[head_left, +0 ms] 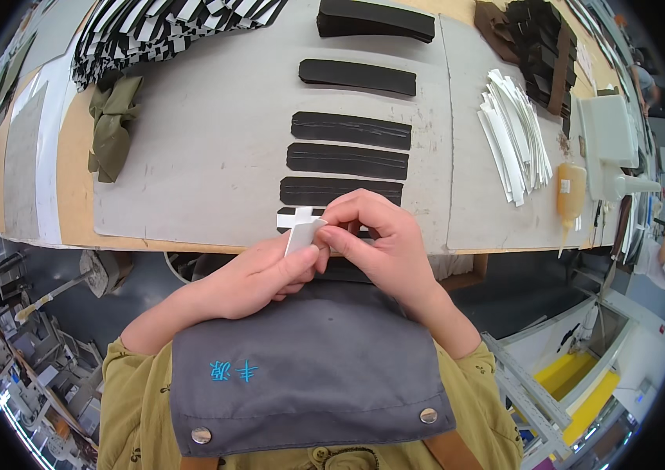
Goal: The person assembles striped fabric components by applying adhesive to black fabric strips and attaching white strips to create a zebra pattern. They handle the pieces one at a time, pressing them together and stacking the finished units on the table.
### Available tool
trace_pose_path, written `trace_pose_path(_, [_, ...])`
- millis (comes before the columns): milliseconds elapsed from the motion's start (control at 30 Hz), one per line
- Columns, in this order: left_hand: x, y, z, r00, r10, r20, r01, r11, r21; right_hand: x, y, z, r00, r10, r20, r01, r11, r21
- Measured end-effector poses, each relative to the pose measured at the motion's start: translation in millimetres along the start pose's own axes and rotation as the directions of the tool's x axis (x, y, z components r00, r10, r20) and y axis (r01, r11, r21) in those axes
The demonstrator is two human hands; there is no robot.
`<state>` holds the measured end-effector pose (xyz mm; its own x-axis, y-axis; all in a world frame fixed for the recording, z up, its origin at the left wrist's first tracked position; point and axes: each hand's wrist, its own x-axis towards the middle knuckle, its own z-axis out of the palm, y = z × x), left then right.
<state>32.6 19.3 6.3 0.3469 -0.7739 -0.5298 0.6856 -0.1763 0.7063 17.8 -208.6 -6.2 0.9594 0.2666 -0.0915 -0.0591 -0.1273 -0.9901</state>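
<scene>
My left hand [281, 270] is closed on a short white strip [301, 237], with the thumb lying along its lower end. Thumb and fingers of my right hand [375, 239] pinch the same strip near its upper right edge. Just beyond it, another white piece [289, 221] shows over the nearest black strip [282, 211]. My hands cover most of that black strip. Farther off, several flat black strips with angled ends lie in a column, among them one [342, 191] right above my right hand and one [348, 160] beyond that.
Thicker black stacks [375, 19] lie at the far middle. White strips [512, 137] fan out at the right, beside an amber squeeze bottle [571, 192] and a white container [609, 129]. Black-and-white strips [168, 31] and olive cloth [115, 125] are at the left.
</scene>
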Motion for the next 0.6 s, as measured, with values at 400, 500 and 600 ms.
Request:
trace_pose_path(400, [0.6,5.5,3.9,0.800,0.562,-0.210,-0.326,0.701,0.634,-4.3,-0.3,-6.4,0.996,0.087,0.013,-0.083,0.885,0.459])
trace_pose_path(500, [-1.3,13.6,4.2,0.822,0.560,-0.105,-0.302,0.584,0.753,-3.0,-1.1,-5.9,0.993,0.104,0.061,-0.119,0.940,0.320])
trace_pose_path(600, [0.7,14.8,9.5,0.825,0.536,-0.181,-0.276,0.660,0.699,-2.8,-9.9,1.8,0.977,0.201,0.078,-0.214,0.856,0.471])
